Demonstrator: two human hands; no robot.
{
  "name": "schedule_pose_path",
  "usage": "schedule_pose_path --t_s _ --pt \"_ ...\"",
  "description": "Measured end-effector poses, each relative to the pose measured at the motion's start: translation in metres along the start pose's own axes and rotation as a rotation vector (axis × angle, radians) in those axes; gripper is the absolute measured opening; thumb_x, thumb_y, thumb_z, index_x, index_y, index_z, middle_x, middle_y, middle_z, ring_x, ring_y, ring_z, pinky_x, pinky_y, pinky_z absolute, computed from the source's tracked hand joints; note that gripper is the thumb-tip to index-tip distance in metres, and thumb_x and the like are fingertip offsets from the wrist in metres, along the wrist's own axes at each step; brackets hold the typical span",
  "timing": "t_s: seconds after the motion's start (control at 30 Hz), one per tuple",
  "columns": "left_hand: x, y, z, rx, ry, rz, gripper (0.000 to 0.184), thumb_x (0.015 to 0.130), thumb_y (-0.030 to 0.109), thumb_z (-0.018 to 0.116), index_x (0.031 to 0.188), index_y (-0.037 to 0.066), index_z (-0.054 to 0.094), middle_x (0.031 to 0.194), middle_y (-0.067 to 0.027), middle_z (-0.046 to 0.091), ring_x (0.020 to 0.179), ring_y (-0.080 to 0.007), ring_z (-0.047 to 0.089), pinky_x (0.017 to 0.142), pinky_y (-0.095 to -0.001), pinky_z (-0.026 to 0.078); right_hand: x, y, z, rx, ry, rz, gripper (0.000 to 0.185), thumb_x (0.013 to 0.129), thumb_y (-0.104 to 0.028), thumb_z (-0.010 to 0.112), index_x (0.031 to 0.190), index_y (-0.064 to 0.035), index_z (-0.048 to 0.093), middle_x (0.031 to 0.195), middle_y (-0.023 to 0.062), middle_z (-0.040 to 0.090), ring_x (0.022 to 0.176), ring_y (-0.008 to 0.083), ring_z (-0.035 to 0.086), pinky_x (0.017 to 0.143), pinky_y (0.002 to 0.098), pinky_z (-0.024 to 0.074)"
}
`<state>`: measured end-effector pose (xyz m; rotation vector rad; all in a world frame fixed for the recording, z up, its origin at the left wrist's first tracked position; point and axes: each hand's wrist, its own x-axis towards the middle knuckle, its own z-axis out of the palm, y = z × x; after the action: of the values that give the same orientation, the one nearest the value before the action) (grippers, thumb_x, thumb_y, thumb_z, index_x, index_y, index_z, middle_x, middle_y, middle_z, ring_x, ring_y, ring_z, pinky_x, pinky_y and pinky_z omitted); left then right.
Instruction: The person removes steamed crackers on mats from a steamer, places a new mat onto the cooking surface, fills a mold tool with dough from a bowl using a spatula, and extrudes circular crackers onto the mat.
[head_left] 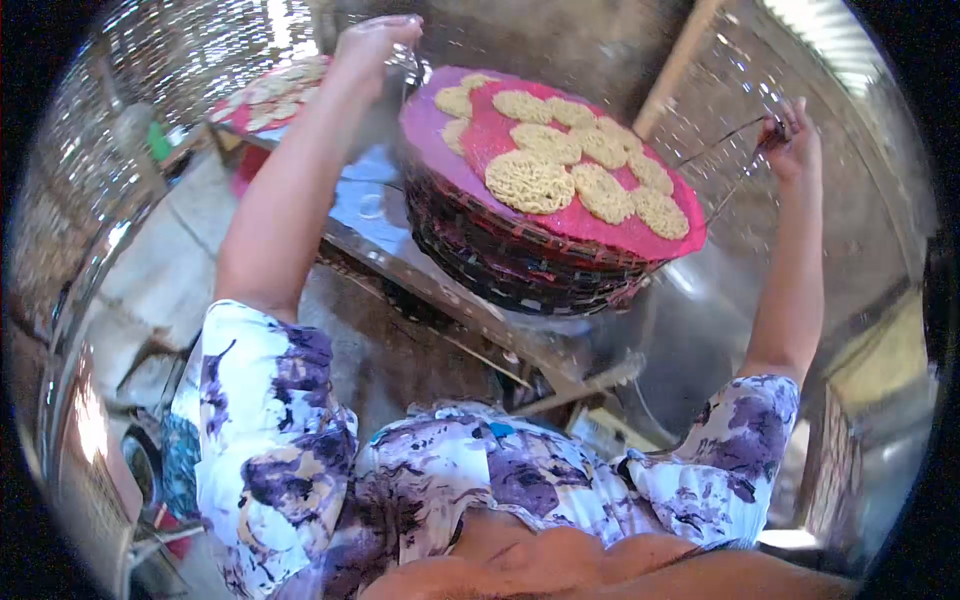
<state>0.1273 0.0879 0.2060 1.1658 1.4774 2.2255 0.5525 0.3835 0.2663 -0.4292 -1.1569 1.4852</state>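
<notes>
A dark woven basket (520, 265) hangs tilted in front of me. A pink and purple cloth (445, 135) covers its top, with several flat, round, pale yellow noodle-like cakes (530, 182) lying on it. At the basket's left side, my left hand (378, 42) is closed round a loop handle at the rim. On the right, my right hand (792, 145) is raised away from the basket, gripping a thin cord handle (725, 142) that runs taut to the rim. Some fingers of this hand point upward.
Under and behind the basket stands a wooden table (455, 310) with a blue sheet (370, 215). Farther back on the left, more pale cakes lie on a red cloth (270, 95). A slanting wooden post (675, 70) rises behind the basket. Woven walls surround the space.
</notes>
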Motion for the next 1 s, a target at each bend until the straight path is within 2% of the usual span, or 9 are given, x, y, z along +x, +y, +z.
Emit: schedule_pose_path --t_s 0.07,0.1,0.13,0.27,0.3,0.33,0.5,0.73,1.0 --pt "0.019 -0.015 0.000 0.034 0.029 -0.033 0.023 0.077 0.013 0.061 0.097 0.002 0.060 0.086 -0.0066 0.061 0.069 -0.0159 0.058 0.053 -0.0303 0.049 -0.003 0.006 0.003 0.002 0.023 -0.090 0.044 0.079 -0.040 0.060 0.103 -0.0055 0.048 0.081 0.0118 0.052 0.058 0.0174 0.052 0.051 0.0277 0.0463" --pt "0.018 -0.058 -0.006 -0.058 0.008 -0.105 0.025 0.077 0.011 0.062 0.099 0.001 0.059 0.084 -0.0077 0.061 0.071 -0.0164 0.059 0.053 -0.0302 0.050 -0.001 0.016 0.007 -0.073 0.050 -0.089 0.043 0.078 -0.040 0.061 0.102 -0.0062 0.048 0.082 0.0101 0.051 0.057 0.0159 0.051 0.049 0.0263 0.0464" --pt "0.012 -0.044 -0.006 -0.048 -0.074 -0.086 0.024 0.076 0.009 0.061 0.099 0.000 0.058 0.085 -0.0080 0.061 0.074 -0.0169 0.059 0.055 -0.0297 0.049 -0.002 0.017 0.008 -0.017 0.038 0.005 0.039 0.079 -0.038 0.061 0.099 -0.0073 0.050 0.080 0.0082 0.051 0.056 0.0153 0.050 0.045 0.0263 0.0445" --pt "-0.016 -0.008 -0.005 0.072 0.043 -0.063 0.023 0.076 0.005 0.060 0.098 -0.001 0.058 0.090 -0.0074 0.061 0.079 -0.0153 0.058 0.059 -0.0266 0.047 0.002 0.019 0.025 0.021 0.071 0.027 0.026 0.080 -0.033 0.060 0.095 -0.0141 0.052 0.072 0.0057 0.051 0.053 0.0145 0.049 0.043 0.0262 0.0423" --pt "-0.016 -0.009 -0.010 0.066 0.020 -0.054 0.023 0.076 0.005 0.060 0.098 -0.001 0.058 0.091 -0.0073 0.061 0.079 -0.0149 0.058 0.060 -0.0263 0.047 0.005 0.021 0.026 -0.021 0.035 -0.031 0.025 0.081 -0.035 0.059 0.094 -0.0145 0.052 0.067 0.0056 0.052 0.050 0.0146 0.049 0.042 0.0259 0.0418" --pt "-0.007 -0.068 -0.018 -0.058 0.010 -0.041 0.021 0.074 0.010 0.063 0.093 0.001 0.063 0.091 -0.0084 0.062 0.075 -0.0168 0.058 0.062 -0.0286 0.046 0.000 0.022 0.026 -0.066 0.096 0.018 0.030 0.080 -0.039 0.059 0.093 -0.0135 0.051 0.065 0.0043 0.053 0.047 0.0139 0.048 0.041 0.0267 0.0409" --pt "-0.027 -0.050 -0.016 0.037 0.077 -0.195 0.027 0.072 0.011 0.065 0.096 -0.001 0.062 0.095 -0.0088 0.062 0.088 -0.0168 0.056 0.076 -0.0286 0.043 -0.028 0.017 0.033 -0.039 0.077 0.023 0.033 0.078 -0.046 0.059 0.080 -0.0142 0.051 0.064 0.0019 0.052 0.047 0.0117 0.047 0.041 0.0242 0.0390" --pt "-0.048 -0.093 -0.008 -0.031 0.003 -0.263 0.026 0.074 0.013 0.064 0.097 0.000 0.062 0.092 -0.0064 0.062 0.085 -0.0144 0.056 0.076 -0.0272 0.042 -0.028 0.018 0.005 -0.118 0.150 0.058 0.039 0.077 -0.046 0.061 0.094 -0.0128 0.049 0.071 0.0072 0.053 0.052 0.0130 0.048 0.046 0.0264 0.0398" --pt "-0.040 -0.099 -0.017 -0.078 -0.131 -0.348 0.027 0.076 0.016 0.063 0.098 0.000 0.062 0.092 -0.0051 0.062 0.088 -0.0129 0.054 0.078 -0.0246 0.040 -0.030 0.033 -0.030 -0.347 0.329 -0.013 0.026 0.078 -0.036 0.063 0.082 -0.0111 0.056 0.064 -0.0006 0.051 0.051 0.0078 0.046 0.047 0.0212 0.0368"
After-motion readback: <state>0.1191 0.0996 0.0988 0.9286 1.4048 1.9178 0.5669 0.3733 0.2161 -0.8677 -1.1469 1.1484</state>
